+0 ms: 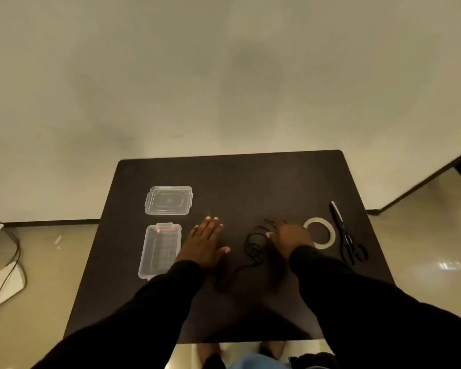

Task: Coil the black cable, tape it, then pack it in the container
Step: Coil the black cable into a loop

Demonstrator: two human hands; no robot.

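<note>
A thin black cable (253,242) lies in loose loops on the dark table (250,182), its tail trailing toward the near edge. My left hand (206,241) rests flat with fingers spread, just left of the cable and touching nothing else. My right hand (288,235) lies palm down over the cable's right side, fingers apart; whether it pinches the cable is unclear. A clear open container (160,250) stands left of my left hand. Its clear lid (168,200) lies behind it. A roll of clear tape (320,233) sits just right of my right hand.
Black scissors (346,235) lie at the table's right side, beyond the tape. The table backs onto a pale wall. On the floor to the left are a cable and a white object (3,283). My feet show under the near edge.
</note>
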